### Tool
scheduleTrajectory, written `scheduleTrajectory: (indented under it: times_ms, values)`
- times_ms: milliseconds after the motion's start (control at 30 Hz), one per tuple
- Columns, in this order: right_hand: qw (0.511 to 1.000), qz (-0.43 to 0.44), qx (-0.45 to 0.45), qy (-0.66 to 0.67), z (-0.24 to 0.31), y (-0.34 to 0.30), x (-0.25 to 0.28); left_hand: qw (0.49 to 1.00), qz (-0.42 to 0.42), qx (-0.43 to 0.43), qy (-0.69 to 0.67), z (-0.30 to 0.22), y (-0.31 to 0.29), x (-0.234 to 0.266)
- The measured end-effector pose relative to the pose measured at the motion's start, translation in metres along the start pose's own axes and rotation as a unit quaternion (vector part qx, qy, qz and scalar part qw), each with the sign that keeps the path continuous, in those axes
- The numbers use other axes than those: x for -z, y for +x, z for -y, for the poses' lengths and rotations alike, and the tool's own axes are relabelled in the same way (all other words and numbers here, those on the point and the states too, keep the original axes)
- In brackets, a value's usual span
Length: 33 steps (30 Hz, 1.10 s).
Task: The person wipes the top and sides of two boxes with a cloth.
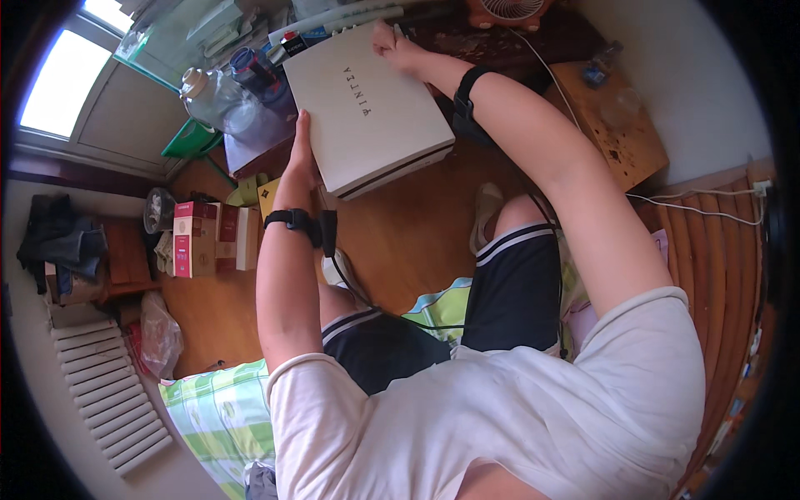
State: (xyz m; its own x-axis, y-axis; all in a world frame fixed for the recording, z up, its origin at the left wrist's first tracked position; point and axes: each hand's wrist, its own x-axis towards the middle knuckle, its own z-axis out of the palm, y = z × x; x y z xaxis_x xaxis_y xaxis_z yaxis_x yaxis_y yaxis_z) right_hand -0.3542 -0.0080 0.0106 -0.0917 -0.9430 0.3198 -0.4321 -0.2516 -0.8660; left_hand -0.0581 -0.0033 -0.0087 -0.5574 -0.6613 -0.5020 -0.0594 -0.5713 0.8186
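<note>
A flat white box (367, 108) with a dark slit along its near edge is held out in front of me, above the wooden floor. My left hand (302, 148) grips its left edge, the thumb lying on top. At the far top corner my right hand (395, 48) has its fingers curled on the box. Both wrists wear a black band. I am sitting, in dark shorts with white stripes, my knees below the box.
A dark low table (500, 42) with a small fan (507, 10) stands behind the box. Clear plastic bottles (218, 96) crowd the left. A wooden stool (621, 125) is to the right, red and white cartons (196, 237) and a white radiator (104, 396) to the left.
</note>
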Motion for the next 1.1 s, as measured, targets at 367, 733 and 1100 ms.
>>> scheduleTrajectory:
  times_ms: [367, 733, 1100]
  values:
    - [0.991, 0.004, -0.137, -0.009, 0.028, -0.071, -0.017, 0.998, -0.061, 0.009, 0.007, -0.008, -0.002, -0.004]
    - [0.965, -0.011, -0.222, -0.136, 0.042, -0.083, -0.021, 0.998, 0.019, -0.002, -0.067, 0.033, -0.002, 0.024]
    - [0.969, -0.036, -0.195, -0.145, 0.017, -0.059, -0.019, 0.993, 0.043, -0.071, -0.084, 0.058, -0.036, 0.009]
